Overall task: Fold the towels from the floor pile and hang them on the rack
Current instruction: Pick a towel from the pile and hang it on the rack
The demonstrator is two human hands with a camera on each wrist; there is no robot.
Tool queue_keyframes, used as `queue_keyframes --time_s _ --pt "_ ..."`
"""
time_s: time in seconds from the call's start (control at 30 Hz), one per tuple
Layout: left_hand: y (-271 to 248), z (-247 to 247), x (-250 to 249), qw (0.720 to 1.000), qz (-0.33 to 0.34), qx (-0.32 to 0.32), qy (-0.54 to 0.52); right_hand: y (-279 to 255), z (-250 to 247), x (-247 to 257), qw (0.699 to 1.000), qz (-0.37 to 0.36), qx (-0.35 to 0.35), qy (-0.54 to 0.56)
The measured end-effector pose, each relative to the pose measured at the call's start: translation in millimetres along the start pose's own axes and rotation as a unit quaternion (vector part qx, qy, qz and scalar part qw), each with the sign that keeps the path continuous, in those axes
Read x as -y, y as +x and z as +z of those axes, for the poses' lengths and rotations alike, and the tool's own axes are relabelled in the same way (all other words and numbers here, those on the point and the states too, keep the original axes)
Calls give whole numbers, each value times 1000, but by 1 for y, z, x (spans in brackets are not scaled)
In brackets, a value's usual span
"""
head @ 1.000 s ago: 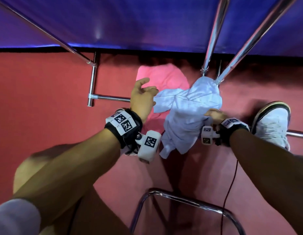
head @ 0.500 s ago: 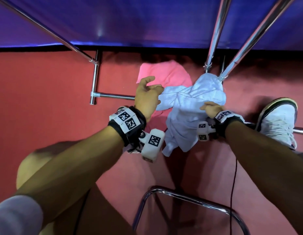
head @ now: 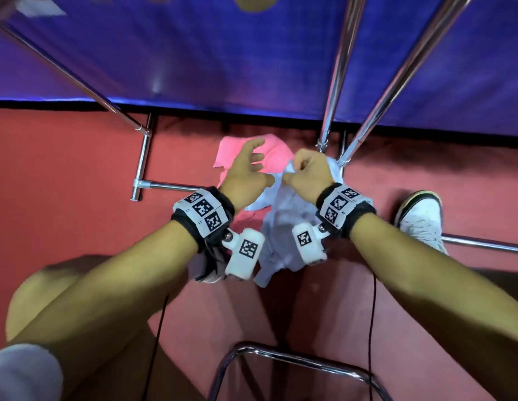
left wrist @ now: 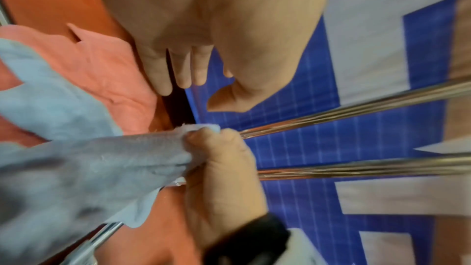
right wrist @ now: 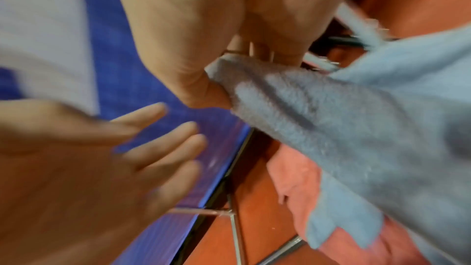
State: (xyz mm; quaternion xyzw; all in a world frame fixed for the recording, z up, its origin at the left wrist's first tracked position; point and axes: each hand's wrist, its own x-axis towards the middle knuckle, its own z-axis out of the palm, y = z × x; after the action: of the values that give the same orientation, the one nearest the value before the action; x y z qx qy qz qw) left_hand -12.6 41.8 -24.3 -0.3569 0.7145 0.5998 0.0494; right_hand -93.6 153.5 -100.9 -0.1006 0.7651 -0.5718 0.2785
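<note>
Pale blue towel [head: 283, 224] bunched, hanging; pink towel [head: 273, 153] crumpled on floor.

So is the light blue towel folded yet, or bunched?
Bunched. The light blue towel hangs crumpled from the right hand, which pinches one corner; the left hand is open beside it.

we see the pale blue towel [right wrist: 344, 128] as nubby, matt terry cloth with a fuzzy pile, and the pink towel [head: 269, 151] under it as soft, matt cloth of the same kind. the rack [head: 338, 68] is polished, mirror-bright metal tubing, while the red floor [head: 63, 183] looks dull and faintly grainy. the blue backdrop [head: 208, 53] has a slight sheen and a fine woven grid.
</note>
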Motion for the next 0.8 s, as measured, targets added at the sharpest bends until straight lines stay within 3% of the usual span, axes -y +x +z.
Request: queue_keyframes --time_s 0.13,0.23,0.3,0.4,0.53,0.63,0.7,0.8 --pt "-36 -4 -32 973 135 137 130 -41 -23 94 980 -124 155 -5" --pt "-69 -10 -47 957 212 155 125 -80 -47 151 957 -175 224 -62" --pt "-89 -17 -54 955 220 153 130 -111 -59 181 943 -209 242 -94" --pt "-114 -33 -64 951 243 129 142 -148 -74 207 938 -238 217 -133" --pt "-149 -59 -72 935 296 110 163 -172 -97 213 925 -225 129 -277" --pt "-165 -62 -61 938 315 75 124 -190 -103 206 900 -195 150 -359" --pt "-175 -53 -54 938 330 30 97 -199 -97 195 889 -211 127 -387" --pt "-185 -35 -38 942 330 -11 58 -209 -84 168 912 -200 73 -350"
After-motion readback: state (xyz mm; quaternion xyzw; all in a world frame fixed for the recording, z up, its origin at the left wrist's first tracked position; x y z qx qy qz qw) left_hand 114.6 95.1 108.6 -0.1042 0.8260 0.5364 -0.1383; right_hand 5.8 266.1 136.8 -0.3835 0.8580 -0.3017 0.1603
